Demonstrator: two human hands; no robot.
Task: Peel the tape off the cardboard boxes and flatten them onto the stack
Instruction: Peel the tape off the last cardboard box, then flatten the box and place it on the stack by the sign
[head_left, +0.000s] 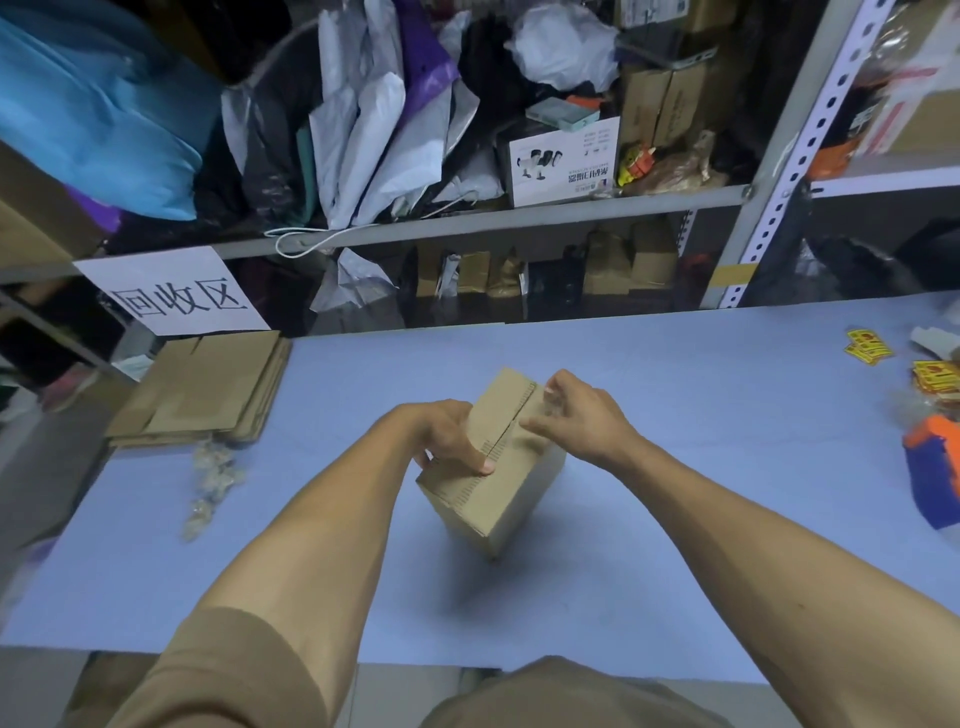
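Head cam: L hand (451, 441) grips box (498, 467); R hand (576, 415) pinches clear tape (551, 404) off top seam

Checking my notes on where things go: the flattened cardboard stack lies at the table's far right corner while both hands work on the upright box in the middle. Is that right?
Not quite. In the head view the flattened cardboard stack lies at the table's far left corner, not right. The left hand and right hand do work on the box mid-table.
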